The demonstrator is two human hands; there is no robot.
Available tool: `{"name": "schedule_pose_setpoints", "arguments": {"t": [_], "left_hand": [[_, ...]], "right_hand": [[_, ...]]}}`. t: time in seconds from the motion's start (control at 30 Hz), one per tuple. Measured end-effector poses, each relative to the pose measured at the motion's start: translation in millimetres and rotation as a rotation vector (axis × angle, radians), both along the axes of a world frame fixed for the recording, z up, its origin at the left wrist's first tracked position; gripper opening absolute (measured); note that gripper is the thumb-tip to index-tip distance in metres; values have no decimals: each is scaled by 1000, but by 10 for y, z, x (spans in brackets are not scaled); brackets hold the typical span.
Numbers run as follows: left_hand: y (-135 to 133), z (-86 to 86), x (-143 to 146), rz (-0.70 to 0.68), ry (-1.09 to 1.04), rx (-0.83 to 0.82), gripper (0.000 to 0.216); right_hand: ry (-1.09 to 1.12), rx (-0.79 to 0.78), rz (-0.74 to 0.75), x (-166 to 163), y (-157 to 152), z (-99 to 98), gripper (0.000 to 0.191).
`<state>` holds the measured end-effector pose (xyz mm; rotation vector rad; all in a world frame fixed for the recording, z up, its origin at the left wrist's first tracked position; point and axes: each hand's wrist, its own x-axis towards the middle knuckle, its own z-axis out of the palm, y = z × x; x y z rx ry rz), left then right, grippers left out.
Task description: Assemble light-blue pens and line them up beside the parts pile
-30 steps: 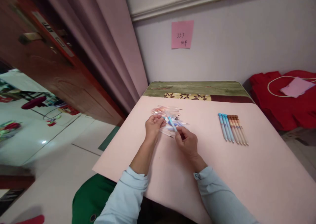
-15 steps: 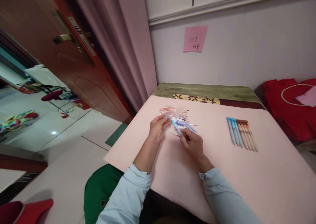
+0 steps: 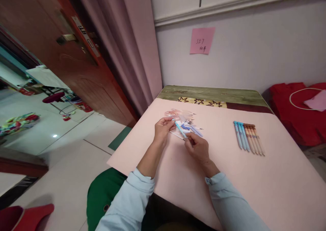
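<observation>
A light blue pen is held slantwise between both hands above the table. My left hand pinches its upper end, and my right hand grips the lower end near the tip. Just beyond the hands lies a loose pile of pen parts: pinkish clear barrels, thin refills and darker blue pieces, partly hidden by my fingers. Over to the right, a neat row of finished-looking pens lies side by side, the blue pens on the left and the brown-topped pens on the right.
A pale pink sheet covers the table, whose green patterned far edge shows by the wall. Red cloth lies beyond the right side. A wooden door and a pink curtain stand at left; a green stool seat is below.
Both hands keep hold of the blue pen in nearly the same place. Only a slight shift of the view shows.
</observation>
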<state>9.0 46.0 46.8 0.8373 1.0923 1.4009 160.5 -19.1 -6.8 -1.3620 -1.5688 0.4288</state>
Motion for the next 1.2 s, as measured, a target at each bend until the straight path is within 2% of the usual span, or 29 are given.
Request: {"name": "schedule_pose_setpoints", "arguments": {"t": [0.33,0.47,0.6,0.77,0.87,0.97,1.1,1.2], "left_hand": [[-37,151,-87,-117,105,-3,41],[-84,172,-68,-111,150,53,38],[-161,151,-27,-121,231,129,32],[-262,215,50,-198,314,225,41],[-319,277,44,-228,344,227,72],[-371,202,-91,-178,408,213,75],[-441,-168,-374,-11,705,169,58],[-503,-458,-493,77,841,165,52]], "right_hand": [[-9,2,108,-49,-15,-40,19],[58,-65,153,-85,-39,-5,23],[153,-141,139,-120,-86,-6,17],[237,-87,105,-117,-177,72,14],[344,-75,8,6,-208,180,18],[384,-81,-193,318,-218,266,26],[212,-153,-535,932,-191,289,26],[24,-222,-703,1311,-145,258,23]]}}
